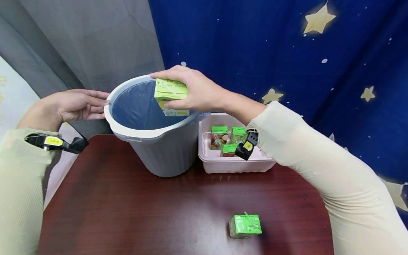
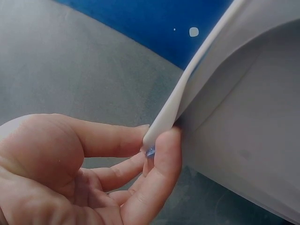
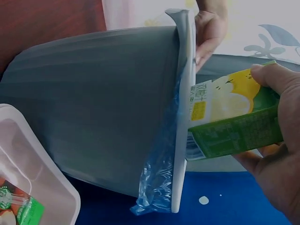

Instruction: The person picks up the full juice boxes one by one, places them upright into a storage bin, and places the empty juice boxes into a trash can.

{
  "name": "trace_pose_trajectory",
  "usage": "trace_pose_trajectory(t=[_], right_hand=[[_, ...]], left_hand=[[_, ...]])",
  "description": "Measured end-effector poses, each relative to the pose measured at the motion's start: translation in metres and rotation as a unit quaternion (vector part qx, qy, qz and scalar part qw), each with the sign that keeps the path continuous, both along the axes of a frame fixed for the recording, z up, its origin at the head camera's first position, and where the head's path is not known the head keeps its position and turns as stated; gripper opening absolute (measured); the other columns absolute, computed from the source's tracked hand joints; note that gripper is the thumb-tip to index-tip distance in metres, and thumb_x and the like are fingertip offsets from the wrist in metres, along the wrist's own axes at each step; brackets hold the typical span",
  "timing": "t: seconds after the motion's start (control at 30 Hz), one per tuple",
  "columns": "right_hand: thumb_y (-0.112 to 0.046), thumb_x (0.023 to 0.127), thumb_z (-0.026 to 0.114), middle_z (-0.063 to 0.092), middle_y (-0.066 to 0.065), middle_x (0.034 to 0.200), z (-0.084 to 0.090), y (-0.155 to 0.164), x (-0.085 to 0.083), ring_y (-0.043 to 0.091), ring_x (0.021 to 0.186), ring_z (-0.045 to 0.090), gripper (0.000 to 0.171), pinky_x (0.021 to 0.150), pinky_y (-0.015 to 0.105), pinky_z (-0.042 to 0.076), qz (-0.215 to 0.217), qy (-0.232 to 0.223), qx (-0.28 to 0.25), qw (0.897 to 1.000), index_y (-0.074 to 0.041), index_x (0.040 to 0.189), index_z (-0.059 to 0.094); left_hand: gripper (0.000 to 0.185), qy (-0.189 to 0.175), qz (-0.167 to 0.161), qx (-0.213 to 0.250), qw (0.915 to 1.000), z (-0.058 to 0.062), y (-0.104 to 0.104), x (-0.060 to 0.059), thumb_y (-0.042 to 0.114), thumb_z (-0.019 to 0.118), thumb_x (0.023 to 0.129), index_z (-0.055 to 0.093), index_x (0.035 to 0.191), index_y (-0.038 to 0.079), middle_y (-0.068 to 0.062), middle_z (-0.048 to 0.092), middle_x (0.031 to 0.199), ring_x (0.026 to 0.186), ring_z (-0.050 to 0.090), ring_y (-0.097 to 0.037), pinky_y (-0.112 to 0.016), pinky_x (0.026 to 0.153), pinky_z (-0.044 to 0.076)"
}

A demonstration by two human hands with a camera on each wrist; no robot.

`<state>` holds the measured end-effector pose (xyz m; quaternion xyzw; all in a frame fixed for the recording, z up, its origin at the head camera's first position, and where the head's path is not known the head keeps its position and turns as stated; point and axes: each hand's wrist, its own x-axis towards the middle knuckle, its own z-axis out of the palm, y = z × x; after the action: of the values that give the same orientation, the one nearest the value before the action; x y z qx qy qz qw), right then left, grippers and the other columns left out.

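Observation:
My right hand grips a yellow-green juice box over the mouth of a grey trash bin. In the right wrist view, the lower end of the box is level with the bin's white rim. At the opposite side, my left hand pinches the rim, thumb on one face and fingers on the other, as the left wrist view shows at the rim's edge. A blue plastic liner lines the bin and hangs over its edge.
Right of the bin, a pale pink plastic basket holds several juice boxes. Another green juice box with a straw lies near the front of the dark red table. Grey and blue curtains hang behind.

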<state>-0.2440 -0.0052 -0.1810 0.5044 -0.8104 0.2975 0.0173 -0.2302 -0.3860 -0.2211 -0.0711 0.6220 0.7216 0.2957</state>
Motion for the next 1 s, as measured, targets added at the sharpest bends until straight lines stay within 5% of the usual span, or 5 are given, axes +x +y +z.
trace_pose_trajectory(t=[0.27, 0.6, 1.0], right_hand=[[-0.035, 0.085, 0.085, 0.047, 0.002, 0.148, -0.003, 0.005, 0.004, 0.015, 0.13, 0.047, 0.086, 0.104, 0.03, 0.043, 0.007, -0.022, 0.018, 1.0, -0.015, 0.156, 0.042], [-0.036, 0.093, 0.076, 0.045, 0.003, 0.153, -0.012, 0.028, 0.021, 0.013, 0.138, 0.041, 0.073, 0.113, 0.029, 0.036, 0.025, -0.012, 0.057, 0.998, -0.013, 0.154, 0.044], [-0.029, 0.092, 0.079, 0.047, 0.004, 0.151, -0.053, 0.09, 0.054, 0.015, 0.137, 0.043, 0.07, 0.111, 0.036, 0.041, 0.068, -0.012, 0.032, 0.997, -0.009, 0.151, 0.047]], left_hand=[[0.035, -0.001, -0.006, 0.013, 0.9999, 0.0, -0.002, 0.0, 0.0, 0.044, 0.108, 0.076, 0.108, 0.013, -0.009, 0.077, 0.101, 0.091, 0.076, -0.02, -0.037, 0.083, 0.06], [0.032, 0.0, 0.0, 0.008, 1.0, 0.0, -0.008, 0.002, 0.002, 0.047, 0.107, 0.076, 0.109, 0.014, -0.008, 0.077, 0.102, 0.092, 0.076, -0.02, -0.038, 0.084, 0.06], [0.032, 0.003, -0.001, 0.006, 1.0, 0.001, -0.009, 0.002, 0.002, 0.047, 0.107, 0.077, 0.109, 0.015, -0.008, 0.077, 0.102, 0.092, 0.076, -0.02, -0.038, 0.082, 0.06]])
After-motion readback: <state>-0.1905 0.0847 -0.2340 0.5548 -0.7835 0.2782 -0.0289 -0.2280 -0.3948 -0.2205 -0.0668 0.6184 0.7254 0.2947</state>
